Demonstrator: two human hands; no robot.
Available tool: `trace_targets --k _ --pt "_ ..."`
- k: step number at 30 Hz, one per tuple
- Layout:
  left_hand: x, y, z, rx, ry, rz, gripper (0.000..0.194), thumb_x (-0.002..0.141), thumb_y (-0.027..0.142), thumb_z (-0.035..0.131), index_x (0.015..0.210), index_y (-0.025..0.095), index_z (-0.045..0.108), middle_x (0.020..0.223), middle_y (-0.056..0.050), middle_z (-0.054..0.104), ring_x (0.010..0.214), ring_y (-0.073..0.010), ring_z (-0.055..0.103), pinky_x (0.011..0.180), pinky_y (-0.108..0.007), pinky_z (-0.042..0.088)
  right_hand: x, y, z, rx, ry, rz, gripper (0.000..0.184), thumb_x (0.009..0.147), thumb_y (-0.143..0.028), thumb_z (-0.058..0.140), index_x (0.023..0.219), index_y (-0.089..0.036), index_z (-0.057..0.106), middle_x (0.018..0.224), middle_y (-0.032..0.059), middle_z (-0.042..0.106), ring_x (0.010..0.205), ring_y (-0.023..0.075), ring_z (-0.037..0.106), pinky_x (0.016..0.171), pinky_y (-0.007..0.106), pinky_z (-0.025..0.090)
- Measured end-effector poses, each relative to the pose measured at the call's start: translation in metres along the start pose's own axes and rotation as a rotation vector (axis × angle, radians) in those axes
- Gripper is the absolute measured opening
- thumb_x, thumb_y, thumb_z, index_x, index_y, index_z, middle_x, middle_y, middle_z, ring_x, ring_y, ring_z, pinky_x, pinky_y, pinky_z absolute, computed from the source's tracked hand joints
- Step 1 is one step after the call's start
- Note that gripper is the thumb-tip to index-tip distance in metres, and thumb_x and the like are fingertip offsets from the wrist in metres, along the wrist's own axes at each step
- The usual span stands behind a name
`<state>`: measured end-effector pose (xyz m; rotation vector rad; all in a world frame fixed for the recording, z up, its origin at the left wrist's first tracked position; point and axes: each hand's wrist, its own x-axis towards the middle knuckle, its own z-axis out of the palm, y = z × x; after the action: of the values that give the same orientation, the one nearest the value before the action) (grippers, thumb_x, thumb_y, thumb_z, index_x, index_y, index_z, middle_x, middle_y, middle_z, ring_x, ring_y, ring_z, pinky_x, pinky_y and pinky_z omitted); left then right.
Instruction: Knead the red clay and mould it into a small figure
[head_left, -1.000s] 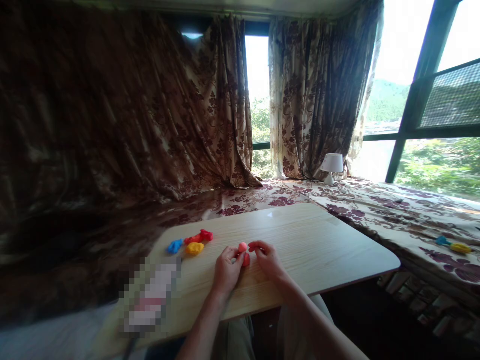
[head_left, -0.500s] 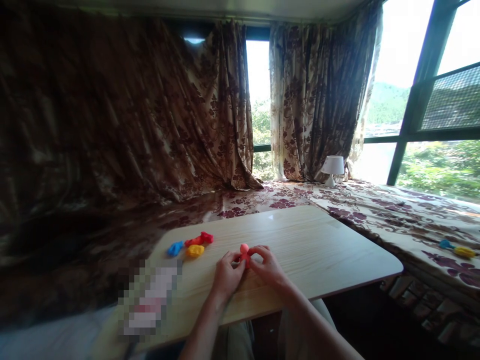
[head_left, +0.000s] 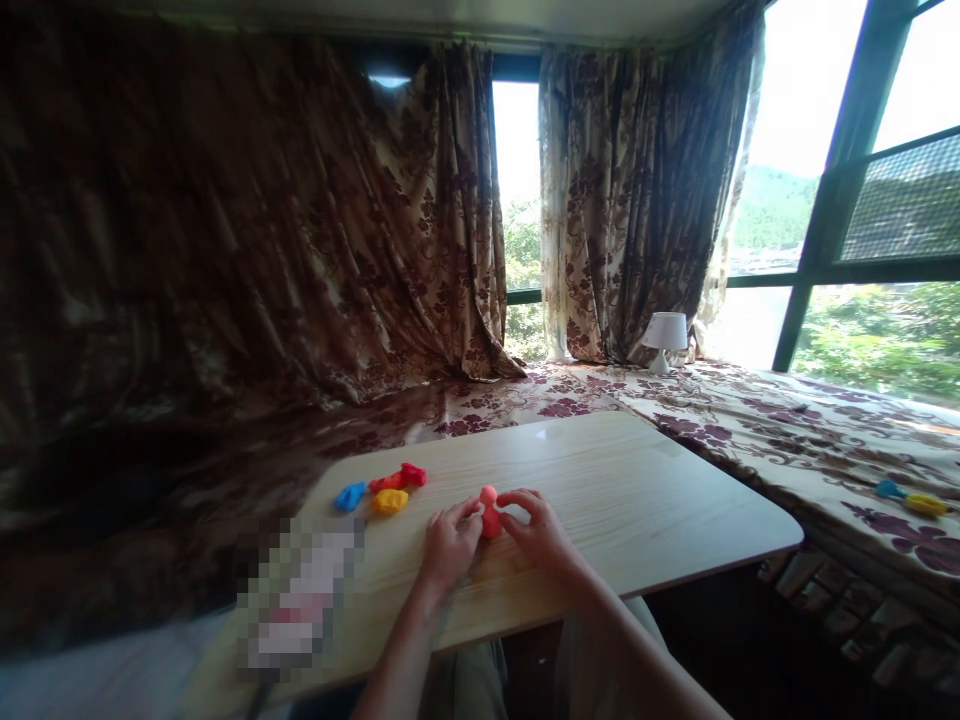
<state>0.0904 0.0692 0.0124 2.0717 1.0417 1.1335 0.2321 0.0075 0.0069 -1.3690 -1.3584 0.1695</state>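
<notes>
A small red modelling-clay figure (head_left: 490,522), with a round, lighter head on a wider body, stands upright on the table. My left hand (head_left: 448,545) is at its left side, thumb and fingers pinched close to its upper body. From the right, my right hand (head_left: 538,530) pinches at the same height with thumb and index finger. The fingertips partly hide the figure's sides. Beyond my left hand lie crumpled pieces in blue (head_left: 349,497), yellow (head_left: 389,501) and red (head_left: 399,478).
The pale wooden table (head_left: 637,490) has rounded corners. A blurred-out object (head_left: 304,600) lies at its left front. On the flowered bed cover (head_left: 757,420) are a white lamp (head_left: 664,335) and a blue-and-yellow item (head_left: 924,503). Curtains and windows stand behind.
Both thumbs have drawn back a little from the figure's front, so more of its red body shows. The figure stays in place, and so do the loose pieces.
</notes>
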Motion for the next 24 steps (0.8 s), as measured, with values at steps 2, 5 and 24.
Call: trace_targets --k 2,5,24 --pt "0.0 -0.001 0.0 0.015 -0.03 0.023 0.026 0.072 0.024 0.056 0.094 0.022 0.07 0.091 -0.004 0.073 0.091 -0.0205 0.064 0.088 -0.034 0.045 0.0 0.001 -0.001 0.008 0.022 0.013 0.015 0.071 -0.014 0.06 0.081 -0.021 0.069 0.086 0.0042 0.069 0.091 0.0208 0.058 0.085 0.033 0.044" --pt "-0.001 -0.001 0.0 0.076 -0.047 0.07 0.025 0.072 0.024 0.057 0.094 0.021 0.069 0.087 -0.004 0.072 0.086 -0.0202 0.062 0.089 -0.036 0.043 0.0 0.0 -0.001 -0.017 0.036 0.024 0.014 0.072 -0.012 0.057 0.076 -0.021 0.068 0.082 0.0033 0.068 0.089 0.0205 0.058 0.084 0.033 0.044" --pt "-0.004 0.008 -0.004 0.096 0.004 0.152 0.018 0.077 0.028 0.057 0.089 0.021 0.068 0.09 -0.005 0.068 0.09 -0.0212 0.059 0.087 -0.037 0.044 -0.002 -0.002 0.0 -0.042 0.005 -0.048 0.01 0.075 -0.018 0.061 0.08 -0.021 0.069 0.082 0.0037 0.069 0.086 0.0211 0.059 0.08 0.034 0.046"
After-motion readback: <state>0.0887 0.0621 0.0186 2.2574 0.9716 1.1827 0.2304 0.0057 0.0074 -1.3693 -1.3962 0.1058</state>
